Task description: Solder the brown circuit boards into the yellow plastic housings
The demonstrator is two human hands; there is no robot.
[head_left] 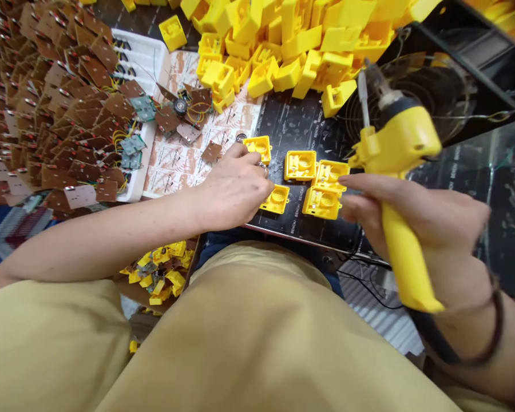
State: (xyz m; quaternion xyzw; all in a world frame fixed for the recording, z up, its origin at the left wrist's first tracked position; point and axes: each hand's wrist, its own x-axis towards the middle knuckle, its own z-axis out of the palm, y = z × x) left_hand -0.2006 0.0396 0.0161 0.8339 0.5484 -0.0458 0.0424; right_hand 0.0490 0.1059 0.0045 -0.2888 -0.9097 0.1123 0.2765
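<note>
My right hand (429, 223) is wrapped round the handle of a yellow glue gun (405, 140), its nozzle tilted up and away; a thin metal rod is fixed beside the nozzle. Its index finger points toward a cluster of yellow plastic cases (323, 203) with moulded insides facing up. Over the left cases my left hand (244, 183) is closed, fingers curled down, their tips partly hidden. One yellow case (258, 147) lies just beyond its knuckles and another case (276, 199) just nearer me. A small black ring-shaped part (241, 138) shows by the index finger.
A big heap of yellow cases (283, 40) covers the back of the bench. Brown circuit boards (60, 109) pile up on the left, by a white tray (141, 171). A round fan (412, 97) stands at back right. Below the bench edge sits a box of yellow parts (163, 272).
</note>
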